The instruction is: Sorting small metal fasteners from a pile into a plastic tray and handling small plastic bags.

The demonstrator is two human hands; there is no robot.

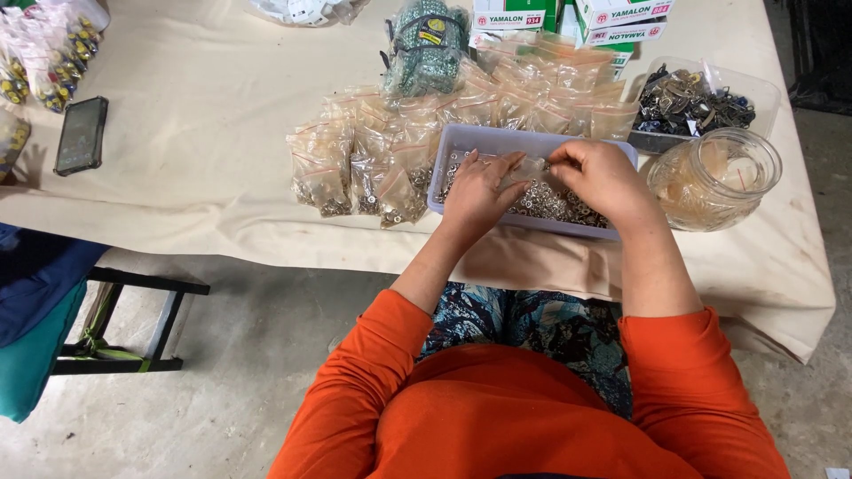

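A pale lilac plastic tray (497, 139) sits at the table's front edge, filled with small silver metal rings. Over it, my left hand (477, 192) and my right hand (600, 181) pinch the two sides of a small clear plastic bag (530, 168). The bag hangs just above the loose rings. Left of the tray lie several filled, sealed clear bags (355, 164) in a spread pile, with more behind the tray.
A glass jar (715, 179) stands right of the tray, a clear tub of dark metal parts (695, 102) behind it. Boxes (612, 22) and a mesh-wrapped bundle (424, 49) lie at the back. A black phone (82, 135) rests far left. A black stool frame (133, 324) stands below the table.
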